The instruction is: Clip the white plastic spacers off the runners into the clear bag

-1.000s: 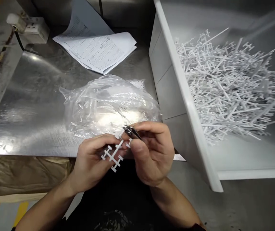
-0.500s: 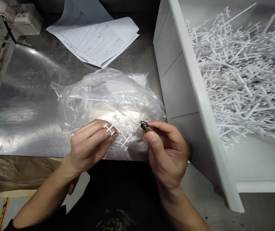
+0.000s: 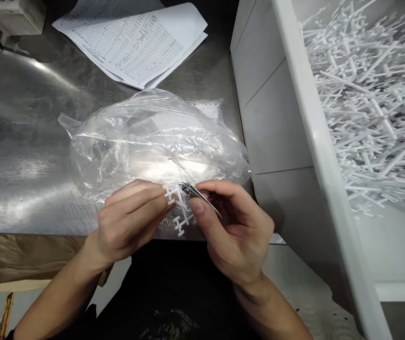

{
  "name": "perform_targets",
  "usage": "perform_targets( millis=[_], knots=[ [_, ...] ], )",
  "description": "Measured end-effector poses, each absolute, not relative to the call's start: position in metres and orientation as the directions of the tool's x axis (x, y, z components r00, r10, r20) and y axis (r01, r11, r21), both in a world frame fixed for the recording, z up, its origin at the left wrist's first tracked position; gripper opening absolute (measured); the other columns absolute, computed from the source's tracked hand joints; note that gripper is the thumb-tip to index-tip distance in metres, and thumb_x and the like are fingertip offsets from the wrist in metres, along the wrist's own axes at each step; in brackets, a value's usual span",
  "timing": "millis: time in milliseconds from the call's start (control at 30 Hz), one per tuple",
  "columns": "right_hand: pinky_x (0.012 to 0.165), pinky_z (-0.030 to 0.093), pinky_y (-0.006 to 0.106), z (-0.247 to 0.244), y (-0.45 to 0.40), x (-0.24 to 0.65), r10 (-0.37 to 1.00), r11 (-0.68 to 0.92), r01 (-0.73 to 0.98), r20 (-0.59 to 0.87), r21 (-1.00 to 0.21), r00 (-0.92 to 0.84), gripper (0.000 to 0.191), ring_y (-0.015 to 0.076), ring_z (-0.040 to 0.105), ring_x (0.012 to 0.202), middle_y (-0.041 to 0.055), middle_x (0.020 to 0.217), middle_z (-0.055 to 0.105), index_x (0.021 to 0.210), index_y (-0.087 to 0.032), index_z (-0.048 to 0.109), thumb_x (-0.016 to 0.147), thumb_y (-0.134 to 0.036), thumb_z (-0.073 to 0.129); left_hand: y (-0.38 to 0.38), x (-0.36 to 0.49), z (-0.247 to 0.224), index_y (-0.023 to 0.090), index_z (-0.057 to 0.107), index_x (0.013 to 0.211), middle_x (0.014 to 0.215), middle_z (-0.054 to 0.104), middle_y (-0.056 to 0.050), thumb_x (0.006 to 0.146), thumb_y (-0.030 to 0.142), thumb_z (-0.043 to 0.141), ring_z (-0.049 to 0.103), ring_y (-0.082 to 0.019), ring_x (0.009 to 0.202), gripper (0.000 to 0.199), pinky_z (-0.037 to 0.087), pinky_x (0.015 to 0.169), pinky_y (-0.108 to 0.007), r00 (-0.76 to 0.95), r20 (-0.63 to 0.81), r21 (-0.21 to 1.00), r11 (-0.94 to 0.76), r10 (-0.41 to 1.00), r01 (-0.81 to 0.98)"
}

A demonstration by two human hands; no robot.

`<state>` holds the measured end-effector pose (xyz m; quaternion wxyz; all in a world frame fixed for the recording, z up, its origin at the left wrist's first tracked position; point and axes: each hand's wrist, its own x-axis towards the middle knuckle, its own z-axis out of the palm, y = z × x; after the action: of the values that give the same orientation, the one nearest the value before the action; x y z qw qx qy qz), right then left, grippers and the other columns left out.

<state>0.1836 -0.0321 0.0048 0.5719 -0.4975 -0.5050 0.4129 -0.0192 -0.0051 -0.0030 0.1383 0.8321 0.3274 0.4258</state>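
Note:
Between the fingertips of my left hand [image 3: 131,219] is a white plastic sprue [image 3: 182,204] with small H-shaped pieces on its branches. My right hand [image 3: 238,229] pinches a pair of metal nail clippers [image 3: 202,196] between thumb and forefinger. The clippers' jaws sit at the upper end of the sprue; whether they close on the plastic I cannot tell. Just beyond both hands lies a crumpled clear plastic bag [image 3: 146,137] with some white pieces showing near its far right corner.
A large white bin [image 3: 316,141] on the right holds a heap of white plastic sprues [image 3: 375,108]. Folded printed sheets [image 3: 142,45] lie at the back of the metal table [image 3: 21,127]. A whitish box [image 3: 20,16] stands back left, and brown paper [image 3: 29,257] shows below the front edge.
My right hand has brought the nail clippers left, up to the sprue. The sprue has turned a little in my left hand. The whole view has shifted slightly.

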Motion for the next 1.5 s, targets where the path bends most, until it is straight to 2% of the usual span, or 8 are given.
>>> perform_targets(
  millis=[167, 500, 600, 867, 1067, 1300, 1500],
  knots=[
    [0.066, 0.059, 0.024, 0.0039, -0.0323, 0.1829, 0.97, 0.17, -0.001, 0.167, -0.985, 0.178, 0.024, 0.0116, 0.066, 0.071, -0.0036, 0.087, 0.074, 0.116, -0.027, 0.083, 0.098, -0.012, 0.087, -0.0058, -0.0214, -0.0035, 0.014, 0.077, 0.119, 0.103, 0.083, -0.01, 0.1, 0.004, 0.079, 0.081, -0.023, 0.092, 0.021, 0.071, 0.075, -0.039, 0.43, 0.619, 0.508, -0.752, 0.657, 0.42],
    [0.066, 0.058, 0.024, 0.0028, -0.0328, 0.1828, 0.971, 0.163, 0.004, 0.162, -0.987, 0.174, 0.024, 0.0113, 0.065, 0.071, -0.004, 0.087, 0.074, 0.115, -0.027, 0.083, 0.096, -0.012, 0.088, -0.0049, -0.0224, -0.0062, 0.012, 0.077, 0.12, 0.103, 0.082, -0.009, 0.101, 0.003, 0.078, 0.08, -0.022, 0.096, 0.021, 0.072, 0.078, -0.038, 0.451, 0.643, 0.477, -0.784, 0.619, 0.396],
    [0.067, 0.058, 0.024, 0.003, -0.0323, 0.1829, 0.972, 0.161, 0.01, 0.16, -0.987, 0.174, 0.025, 0.011, 0.065, 0.072, -0.004, 0.088, 0.073, 0.116, -0.027, 0.082, 0.096, -0.012, 0.088, -0.0053, -0.022, -0.0057, 0.011, 0.077, 0.119, 0.102, 0.081, -0.011, 0.101, 0.002, 0.077, 0.08, -0.023, 0.096, 0.02, 0.07, 0.078, -0.039, 0.454, 0.612, 0.507, -0.761, 0.648, 0.404],
    [0.071, 0.059, 0.03, 0.0045, -0.0323, 0.1815, 0.971, 0.162, 0.053, 0.168, -0.985, 0.169, 0.023, 0.0142, 0.066, 0.075, -0.0021, 0.089, 0.074, 0.114, -0.026, 0.082, 0.097, -0.012, 0.087, -0.0068, -0.0228, -0.0054, 0.011, 0.075, 0.112, 0.101, 0.081, -0.012, 0.1, 0.0, 0.074, 0.079, -0.024, 0.094, 0.016, 0.071, 0.08, -0.042, 0.491, 0.613, 0.478, -0.785, 0.619, 0.394],
    [0.066, 0.059, 0.029, 0.0067, -0.0328, 0.1833, 0.968, 0.167, 0.051, 0.174, -0.985, 0.183, 0.024, 0.0141, 0.066, 0.071, -0.0023, 0.086, 0.073, 0.112, -0.026, 0.082, 0.094, -0.009, 0.085, -0.0065, -0.0225, -0.0007, 0.015, 0.074, 0.112, 0.102, 0.083, -0.01, 0.102, 0.002, 0.073, 0.081, -0.023, 0.096, 0.016, 0.07, 0.081, -0.039, 0.506, 0.56, 0.505, -0.755, 0.656, 0.419],
    [0.066, 0.058, 0.03, 0.0059, -0.0319, 0.1834, 0.972, 0.164, 0.068, 0.173, -0.984, 0.16, 0.021, 0.0146, 0.064, 0.07, -0.0022, 0.084, 0.071, 0.111, -0.025, 0.081, 0.095, -0.012, 0.086, -0.0055, -0.0217, -0.0034, 0.01, 0.073, 0.105, 0.099, 0.081, -0.013, 0.099, -0.002, 0.073, 0.079, -0.023, 0.091, 0.014, 0.07, 0.079, -0.04, 0.5, 0.6, 0.492, -0.781, 0.624, 0.385],
    [0.069, 0.059, 0.033, 0.0044, -0.0333, 0.1823, 0.968, 0.173, 0.11, 0.19, -0.979, 0.165, 0.022, 0.0165, 0.066, 0.074, -0.0011, 0.087, 0.072, 0.115, -0.026, 0.081, 0.097, -0.014, 0.086, -0.0057, -0.0227, -0.0067, 0.016, 0.074, 0.103, 0.102, 0.082, -0.009, 0.105, 0.004, 0.066, 0.079, -0.022, 0.092, 0.014, 0.071, 0.079, -0.041, 0.503, 0.608, 0.478, -0.789, 0.615, 0.387]
  ],
)
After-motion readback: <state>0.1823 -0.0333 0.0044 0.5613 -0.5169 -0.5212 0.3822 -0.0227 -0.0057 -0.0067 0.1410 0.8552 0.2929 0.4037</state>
